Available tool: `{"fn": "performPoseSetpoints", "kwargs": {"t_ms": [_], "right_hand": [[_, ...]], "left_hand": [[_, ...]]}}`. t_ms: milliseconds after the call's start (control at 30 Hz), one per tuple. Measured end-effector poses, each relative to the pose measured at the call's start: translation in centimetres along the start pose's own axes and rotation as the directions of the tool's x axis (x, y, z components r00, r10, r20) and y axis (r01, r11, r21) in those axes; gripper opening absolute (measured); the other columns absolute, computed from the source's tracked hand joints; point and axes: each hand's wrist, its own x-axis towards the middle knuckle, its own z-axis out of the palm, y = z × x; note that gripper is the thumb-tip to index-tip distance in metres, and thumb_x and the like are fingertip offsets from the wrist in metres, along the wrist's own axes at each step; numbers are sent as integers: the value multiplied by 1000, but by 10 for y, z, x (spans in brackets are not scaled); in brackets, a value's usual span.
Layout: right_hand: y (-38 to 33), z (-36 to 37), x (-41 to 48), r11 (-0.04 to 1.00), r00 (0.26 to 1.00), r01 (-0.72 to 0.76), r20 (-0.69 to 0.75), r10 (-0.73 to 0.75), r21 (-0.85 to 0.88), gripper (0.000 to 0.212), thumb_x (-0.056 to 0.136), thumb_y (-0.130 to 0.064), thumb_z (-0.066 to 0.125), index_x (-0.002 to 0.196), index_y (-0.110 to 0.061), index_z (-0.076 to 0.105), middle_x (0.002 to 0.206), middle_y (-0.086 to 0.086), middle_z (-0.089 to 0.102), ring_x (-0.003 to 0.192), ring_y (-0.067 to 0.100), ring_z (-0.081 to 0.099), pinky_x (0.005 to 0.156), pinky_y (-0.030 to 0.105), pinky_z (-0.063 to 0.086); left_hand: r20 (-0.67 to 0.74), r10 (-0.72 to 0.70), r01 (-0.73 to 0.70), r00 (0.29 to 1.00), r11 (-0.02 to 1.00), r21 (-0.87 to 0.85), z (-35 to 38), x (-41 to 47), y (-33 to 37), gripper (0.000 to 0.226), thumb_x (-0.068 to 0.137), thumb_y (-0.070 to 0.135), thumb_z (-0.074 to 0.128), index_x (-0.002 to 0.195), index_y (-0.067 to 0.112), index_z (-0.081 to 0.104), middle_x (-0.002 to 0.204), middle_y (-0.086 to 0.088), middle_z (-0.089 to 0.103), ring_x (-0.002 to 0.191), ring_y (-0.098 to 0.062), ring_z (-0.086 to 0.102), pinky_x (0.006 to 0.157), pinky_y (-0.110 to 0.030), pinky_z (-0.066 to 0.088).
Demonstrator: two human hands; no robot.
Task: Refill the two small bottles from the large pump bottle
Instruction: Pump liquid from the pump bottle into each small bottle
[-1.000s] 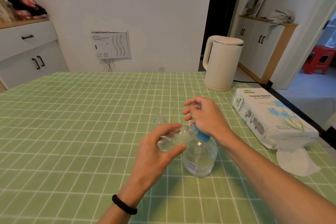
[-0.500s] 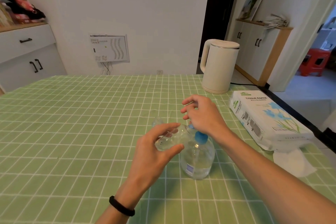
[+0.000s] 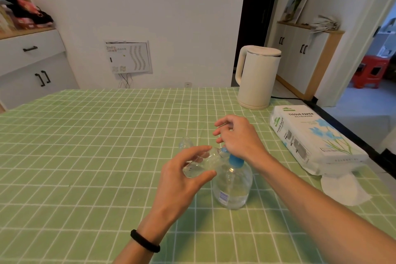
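A green tablecloth [image 3: 85, 156] gridded in white spreads under the left hand [image 3: 182, 182] and right hand [image 3: 237, 137]. The small bottle [image 3: 199, 167] in the left hand is clear. The pump bottle [image 3: 233, 186] beneath the right is clear too, with a blue collar [image 3: 235, 159] (and a white-and-blue label). A black band [image 3: 144, 241] rings the left wrist. Beyond the right hand are a cream kettle [image 3: 257, 79], a white tissue pack [image 3: 310, 141] printed with blue flowers, and a red stool [image 3: 369, 72].

At frame centre the left hand [image 3: 182, 180] grips a small clear bottle [image 3: 198, 166], tilted, its mouth at the blue pump head [image 3: 235, 159] of the large pump bottle [image 3: 232, 186]. The right hand [image 3: 237, 137] rests on the pump, fingers loose. Just behind sits a second small bottle [image 3: 186, 142]. A kettle [image 3: 257, 77] and a tissue pack [image 3: 310, 141] stand at right on the green checked tablecloth [image 3: 85, 146].
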Motion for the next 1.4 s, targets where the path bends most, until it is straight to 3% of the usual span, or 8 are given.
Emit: {"fn": "performPoseSetpoints", "kwargs": {"t_ms": [400, 533, 700, 900, 1233, 1400], "right_hand": [[4, 2, 0, 998, 1000, -25, 19, 24, 56, 31, 101, -4, 46, 104, -21, 72, 91, -7, 78, 80, 8, 76, 64, 26, 58], [4, 2, -1, 998, 1000, -18, 21, 17, 53, 30, 101, -4, 47, 103, -22, 71, 91, -6, 77, 82, 10, 76, 71, 32, 62], [2, 0, -2, 998, 1000, -24, 18, 23, 56, 29, 100, -5, 48, 106, -22, 71, 92, -8, 78, 82, 10, 77, 67, 28, 59], [-8, -5, -1, 999, 999, -19, 44, 17, 48, 25, 101, -9, 50, 109, -23, 69, 93, -11, 77, 82, 7, 76, 72, 32, 64], [-1, -1, -4, 996, 997, -48, 68, 43, 73, 31, 101, -2, 46, 110, -15, 71, 98, -3, 78, 86, 15, 77, 74, 34, 63], [-1, -1, -4, 997, 997, -47, 61, 43, 61, 31, 101, -2, 46, 110, -17, 71, 98, -5, 78, 84, 12, 76, 65, 24, 55]], "left_hand": [[-4, 17, -17, 1000, 1000, 5, 0, 2, -4, 48, 78, 16, 90, 119, 36, 75, 108, 20, 78, 107, -1, 70, 92, -8, 49], [8, 9, -9, 1000, 1000, 7, 1, 1, -6, 49, 79, 19, 90, 120, 38, 74, 109, 18, 78, 108, -2, 70, 94, -10, 50], [16, 13, -13, 1000, 1000, 7, 0, 2, -4, 49, 79, 19, 90, 121, 36, 74, 109, 17, 78, 108, -2, 70, 93, -9, 50], [27, 27, -28, 999, 999, 25, -3, 5, 1, 49, 79, 20, 90, 123, 34, 74, 111, 15, 78, 108, -2, 70, 94, -10, 50], [42, 23, -24, 999, 999, 32, -4, 4, -5, 50, 79, 24, 90, 125, 33, 73, 112, 15, 77, 109, -4, 70, 95, -13, 51], [36, 21, -22, 999, 999, 35, -3, 3, -5, 51, 79, 23, 91, 125, 33, 73, 111, 15, 77, 108, -4, 70, 94, -11, 50]]}}
